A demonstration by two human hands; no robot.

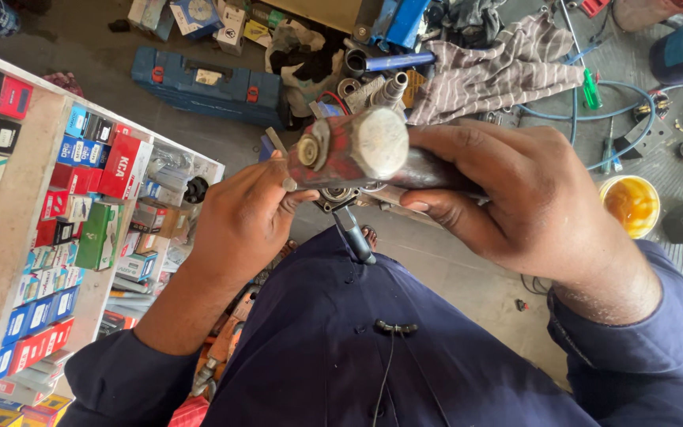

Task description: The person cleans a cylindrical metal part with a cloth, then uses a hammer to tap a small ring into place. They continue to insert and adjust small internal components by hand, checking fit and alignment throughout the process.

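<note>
Two bare hands hold one heavy metal tool between them, raised above the lap of a person in dark blue work clothes. The right hand (515, 198) is wrapped around the dark handle, fingers curled closed underneath it. The left hand (243, 217) is closed at the other end, its fingertips pinching near a small round metal part (335, 194) just below the tool's head.

The tool looks like a hammer (357, 150). Its head is a thick, blunt cylinder, worn, with patches of red paint and a flat grey face turned towards the camera. The head sits between the two hands, touching both.

Beyond the hands, on the concrete floor, lie a blue tool case (207, 83), a striped grey cloth (499, 71) and a coil of blue hose (626, 119). Beyond the right hand stands a small tub of yellow grease (630, 205). To the left of the left hand is a white shelf unit (17, 237) packed with small red, blue and green boxes (81, 205).
</note>
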